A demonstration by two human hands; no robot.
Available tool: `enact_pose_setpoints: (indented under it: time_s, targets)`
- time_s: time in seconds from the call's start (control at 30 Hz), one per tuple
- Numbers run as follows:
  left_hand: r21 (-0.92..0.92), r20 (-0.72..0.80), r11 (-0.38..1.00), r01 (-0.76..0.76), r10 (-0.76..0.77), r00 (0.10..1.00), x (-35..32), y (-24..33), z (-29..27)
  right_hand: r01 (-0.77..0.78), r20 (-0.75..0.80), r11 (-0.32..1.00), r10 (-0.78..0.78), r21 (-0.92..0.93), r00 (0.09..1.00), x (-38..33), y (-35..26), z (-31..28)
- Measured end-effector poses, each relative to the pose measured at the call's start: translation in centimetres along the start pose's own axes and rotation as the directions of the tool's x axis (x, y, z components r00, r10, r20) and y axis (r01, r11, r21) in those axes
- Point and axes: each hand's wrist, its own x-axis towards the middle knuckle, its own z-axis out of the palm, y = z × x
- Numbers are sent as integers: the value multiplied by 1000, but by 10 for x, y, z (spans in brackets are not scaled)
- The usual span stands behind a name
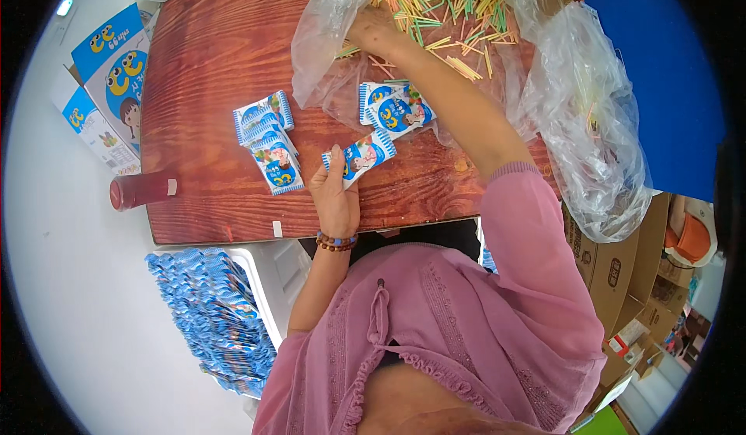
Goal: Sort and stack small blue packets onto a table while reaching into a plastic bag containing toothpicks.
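My left hand (336,200) grips a small blue-and-white packet (364,158) near the table's front edge, thumb on top of its left end. Further off, my right hand (378,31) reaches to the left side of a heap of thin coloured sticks (454,4); its fingers are hidden among the sticks and the clear plastic bag (330,35). Two or more similar packets (400,114) lie just beyond the held one, beneath my right forearm. An overlapping stack of packets (272,144) rests to the left of my left hand.
The reddish wooden table (210,62) carries it all. A dark red cylinder (144,190) sits at its left edge. Printed cartons (113,85) stand beyond. Below left, a white bin (268,287) adjoins many packets (214,318). Crumpled plastic (594,124) hangs over the right edge, near brown cardboard boxes (610,268).
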Motion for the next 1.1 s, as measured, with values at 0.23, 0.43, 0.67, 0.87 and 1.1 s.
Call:
enact_pose_setpoints:
  time_s: [0.23, 0.43, 0.67, 0.87, 1.1]
  targets:
    - [26, 15, 1000, 5, -5, 1000, -2, -3, 2, -112, 78, 993, 108, 45, 991, 3, 11, -7]
    - [38, -17, 999, -19, 19, 1000, -7, -1, -2, -102, 20, 971, 100, 217, 995, -13, 9, -33]
    - [-14, -26, 1000, 6, -6, 1000, -3, -3, -4, -201, 53, 411, 343, 889, 938, -96, 46, -57]
    - [-10, 18, 997, 74, -74, 997, -2, -13, 8, -309, 73, 430, 484, 848, 872, -177, 56, -51]
    - [-60, 13, 996, 70, -69, 998, -6, -15, 13, -223, -45, 613, 390, 758, 920, -189, 65, -41]
